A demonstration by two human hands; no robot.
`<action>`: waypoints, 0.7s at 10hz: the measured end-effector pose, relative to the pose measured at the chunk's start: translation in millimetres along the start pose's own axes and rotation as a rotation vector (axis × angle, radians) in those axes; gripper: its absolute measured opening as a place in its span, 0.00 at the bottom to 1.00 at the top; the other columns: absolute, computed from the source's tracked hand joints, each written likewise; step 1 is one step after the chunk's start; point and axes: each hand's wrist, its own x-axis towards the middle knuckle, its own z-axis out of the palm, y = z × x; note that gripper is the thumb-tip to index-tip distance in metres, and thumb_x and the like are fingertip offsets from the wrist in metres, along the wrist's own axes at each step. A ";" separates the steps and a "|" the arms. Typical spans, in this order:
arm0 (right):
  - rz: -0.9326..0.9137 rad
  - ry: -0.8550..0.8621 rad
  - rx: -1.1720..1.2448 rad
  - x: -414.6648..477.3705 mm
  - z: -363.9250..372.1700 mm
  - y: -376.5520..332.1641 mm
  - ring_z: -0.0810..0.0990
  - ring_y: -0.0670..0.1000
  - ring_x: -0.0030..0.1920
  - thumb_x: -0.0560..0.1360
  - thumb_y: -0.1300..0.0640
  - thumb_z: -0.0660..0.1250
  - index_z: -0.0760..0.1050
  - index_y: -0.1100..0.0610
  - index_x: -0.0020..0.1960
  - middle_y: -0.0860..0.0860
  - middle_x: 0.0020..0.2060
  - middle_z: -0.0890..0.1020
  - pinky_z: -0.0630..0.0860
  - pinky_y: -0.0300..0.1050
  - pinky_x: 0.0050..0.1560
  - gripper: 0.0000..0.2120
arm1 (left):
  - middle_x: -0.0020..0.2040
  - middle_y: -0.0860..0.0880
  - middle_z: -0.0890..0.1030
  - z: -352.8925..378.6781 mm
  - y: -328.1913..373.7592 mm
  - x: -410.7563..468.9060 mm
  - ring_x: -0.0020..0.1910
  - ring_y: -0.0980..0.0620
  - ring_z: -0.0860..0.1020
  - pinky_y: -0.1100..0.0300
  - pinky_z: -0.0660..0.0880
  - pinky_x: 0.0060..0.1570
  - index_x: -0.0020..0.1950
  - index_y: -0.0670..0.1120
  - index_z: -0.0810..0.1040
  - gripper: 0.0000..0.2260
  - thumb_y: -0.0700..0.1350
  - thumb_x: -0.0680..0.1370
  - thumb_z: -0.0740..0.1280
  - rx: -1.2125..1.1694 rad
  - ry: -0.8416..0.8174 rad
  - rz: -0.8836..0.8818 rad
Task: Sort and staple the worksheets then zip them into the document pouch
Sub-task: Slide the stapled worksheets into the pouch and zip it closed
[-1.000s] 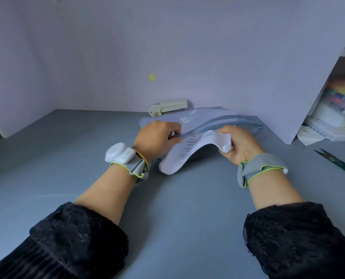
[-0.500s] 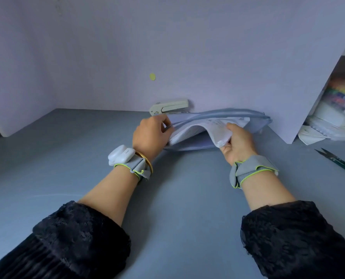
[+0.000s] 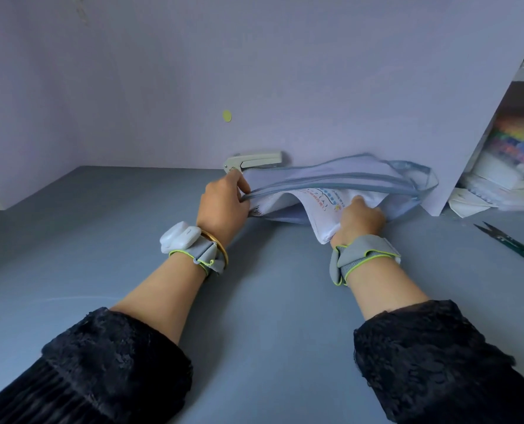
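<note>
A translucent blue document pouch (image 3: 340, 174) lies at the back of the grey table, its zipper mouth gaping toward me. My left hand (image 3: 222, 206) pinches the pouch's left edge and holds the mouth up. A white stack of worksheets (image 3: 320, 206) with coloured print sits bent and partly inside the opening. My right hand (image 3: 360, 220) grips the stack's near corner, which still sticks out of the pouch. A cream stapler (image 3: 254, 162) rests against the back wall, just behind my left hand.
Green-handled scissors (image 3: 511, 244) lie on the table (image 3: 101, 240) at the right. Behind the lilac board's right edge are stacked papers and coloured boxes (image 3: 505, 166). A lilac wall closes the back and left side.
The worksheets have slid deeper into the pouch. Both hands moved away from me toward the wall, and the pouch shifted back and right with its mouth wider.
</note>
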 end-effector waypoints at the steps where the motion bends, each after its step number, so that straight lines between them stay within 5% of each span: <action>1: -0.004 -0.061 0.019 -6.7 -0.8 0.3 0.77 0.57 0.51 0.79 0.57 0.58 0.72 0.61 0.64 0.56 0.57 0.79 0.70 0.43 0.46 0.16 | 0.30 0.53 0.74 0.6 7.3 -1.9 0.32 0.52 0.73 0.60 0.71 0.35 0.46 0.45 0.77 0.08 0.35 0.70 0.65 -0.127 0.026 0.000; 3: 0.215 -0.469 0.047 -9.5 1.3 2.5 0.83 0.53 0.35 0.73 0.60 0.69 0.79 0.60 0.50 0.55 0.40 0.86 0.80 0.41 0.31 0.06 | 0.28 0.54 0.69 0.9 -5.4 2.8 0.29 0.57 0.68 0.62 0.67 0.34 0.47 0.46 0.76 0.07 0.36 0.73 0.68 -0.211 0.122 -0.027; 4: 0.275 -0.526 0.087 -21.1 1.6 -0.9 0.83 0.53 0.30 0.77 0.62 0.66 0.77 0.60 0.43 0.55 0.37 0.85 0.79 0.49 0.40 0.05 | 0.28 0.54 0.69 -1.2 -4.5 1.8 0.28 0.57 0.68 0.66 0.67 0.32 0.47 0.45 0.76 0.07 0.36 0.72 0.69 -0.238 0.144 -0.028; 5: 0.241 -0.442 0.211 -23.6 -0.3 -4.8 0.82 0.56 0.52 0.78 0.63 0.64 0.74 0.64 0.62 0.60 0.60 0.80 0.78 0.52 0.53 0.13 | 0.29 0.54 0.72 1.2 -4.7 -2.0 0.31 0.51 0.72 0.57 0.75 0.36 0.46 0.47 0.77 0.09 0.36 0.69 0.68 -0.167 0.057 -0.017; 6: 0.222 -0.313 0.190 -23.2 -5.6 -5.4 0.69 0.58 0.72 0.77 0.63 0.64 0.65 0.64 0.72 0.59 0.71 0.70 0.67 0.51 0.70 0.25 | 0.29 0.54 0.73 3.3 2.6 -5.0 0.34 0.48 0.74 0.51 0.77 0.38 0.45 0.49 0.76 0.10 0.36 0.68 0.67 -0.129 -0.010 0.050; 7: 0.165 -0.232 0.166 -28.8 -6.2 -5.3 0.70 0.61 0.70 0.77 0.65 0.62 0.64 0.65 0.72 0.62 0.71 0.70 0.68 0.54 0.69 0.24 | 0.30 0.54 0.73 4.4 8.1 -5.7 0.35 0.46 0.76 0.49 0.79 0.38 0.43 0.50 0.75 0.12 0.34 0.68 0.64 -0.055 -0.084 0.063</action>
